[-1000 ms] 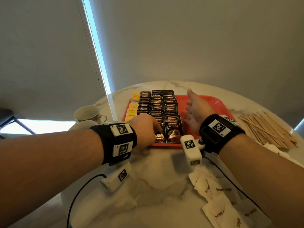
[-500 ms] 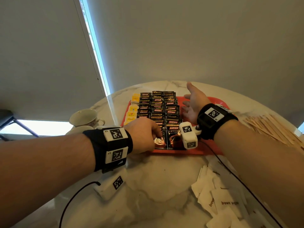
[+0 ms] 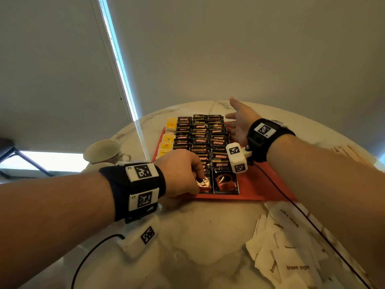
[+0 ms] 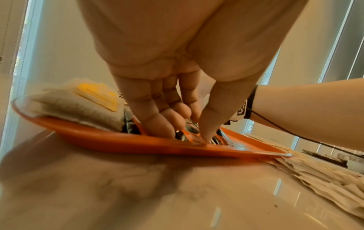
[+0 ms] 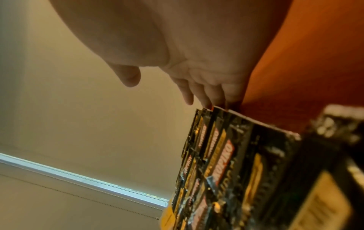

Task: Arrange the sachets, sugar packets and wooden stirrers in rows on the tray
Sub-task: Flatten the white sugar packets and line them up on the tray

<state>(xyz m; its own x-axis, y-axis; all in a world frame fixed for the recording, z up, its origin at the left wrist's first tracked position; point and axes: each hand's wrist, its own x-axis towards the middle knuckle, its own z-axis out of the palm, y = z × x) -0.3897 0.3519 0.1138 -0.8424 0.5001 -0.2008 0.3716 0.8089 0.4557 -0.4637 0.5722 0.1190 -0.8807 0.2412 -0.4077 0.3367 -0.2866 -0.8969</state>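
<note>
Lying in three overlapping rows down the red tray (image 3: 256,190), the black coffee sachets (image 3: 200,140) are filling its middle, with a column of yellow-tagged tea bags (image 3: 168,140) along their left side. We are pressing our left hand (image 3: 180,174) down on the nearest sachet (image 3: 205,184) at the tray's front edge; in the left wrist view the fingers (image 4: 157,118) and thumb are pointing down onto the foil, closing on it in a pinch. Beside it, the front sachet of the right row (image 3: 225,180) is lying flat. We are holding our right hand (image 3: 239,126) flat and spread along the right flank of the rows, grasping nothing, its fingertips (image 5: 206,99) touching the far sachets' edge. White brown sugar packets (image 3: 291,265) are lying in a loose heap on the marble counter (image 3: 198,247) near our right forearm, and the wooden stirrers (image 3: 352,155) are showing just beyond it. A cup (image 3: 104,151) is standing left of the tray.
</note>
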